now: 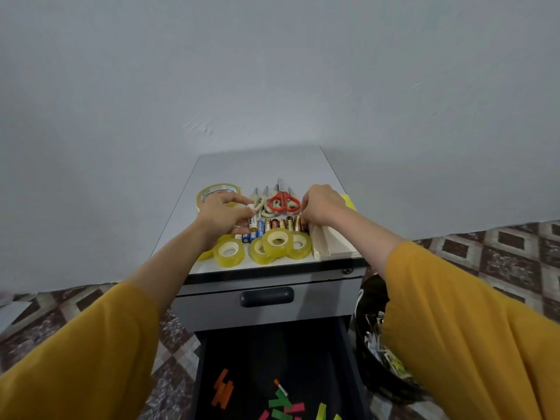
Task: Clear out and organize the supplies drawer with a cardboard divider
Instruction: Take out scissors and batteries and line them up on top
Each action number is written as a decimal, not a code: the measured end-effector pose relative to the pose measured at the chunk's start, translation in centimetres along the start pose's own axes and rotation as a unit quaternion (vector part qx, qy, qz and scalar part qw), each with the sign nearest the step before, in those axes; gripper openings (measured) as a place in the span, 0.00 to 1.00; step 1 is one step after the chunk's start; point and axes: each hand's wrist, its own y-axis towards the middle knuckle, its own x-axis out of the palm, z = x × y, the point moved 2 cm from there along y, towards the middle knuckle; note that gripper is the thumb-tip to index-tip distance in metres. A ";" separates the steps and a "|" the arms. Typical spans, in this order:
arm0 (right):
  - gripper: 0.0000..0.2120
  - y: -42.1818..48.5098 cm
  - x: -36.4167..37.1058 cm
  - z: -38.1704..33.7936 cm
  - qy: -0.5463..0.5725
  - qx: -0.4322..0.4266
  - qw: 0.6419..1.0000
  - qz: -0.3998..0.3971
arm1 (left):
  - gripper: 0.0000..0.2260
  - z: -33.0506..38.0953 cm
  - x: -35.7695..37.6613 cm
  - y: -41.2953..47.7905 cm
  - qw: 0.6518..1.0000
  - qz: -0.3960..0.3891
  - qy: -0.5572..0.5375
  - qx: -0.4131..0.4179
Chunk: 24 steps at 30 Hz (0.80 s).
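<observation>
Head camera view: a person in mustard sleeves sorted supplies on a grey cabinet top (pixel 263 165), with a pair of red-handled scissors (pixel 283 201) lying near its centre. Just left of the scissors, the left hand (pixel 225 215) pinched a white battery (pixel 251 218) upright between thumb and fingers; dark lettering ran down its side but was too small to read. Just right of the scissors, the right hand (pixel 322 206) curled down onto the end of a row of batteries (pixel 278 224); its fingertips were hidden, so whether it held one could not be told.

The row, blue cells then gold-and-black ones, lay just in front of the scissors, brand names unreadable. Cream-handled scissors (pixel 263 204) touched the red pair on the left. Further left stood a large tape roll (pixel 218 192) with illegible red print on its core. Small clear tape rolls (pixel 277 241) were piled in front of the scissors beyond the batteries, at the cabinet's near edge. Pale folded sheets (pixel 331 242) lay to the front right.

Well in front of and below the scissors, the dark drawer (pixel 272 344) stood pulled open, with coloured paper strips (pixel 224 389) scattered on its black floor. A black bin (pixel 372 344) of paper scraps sat beside the drawer.
</observation>
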 end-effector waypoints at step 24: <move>0.11 -0.8 0.1 0.0 0.039 -0.041 0.998 0.028 | 0.06 -0.9 0.3 3.5 0.957 0.038 0.288 0.010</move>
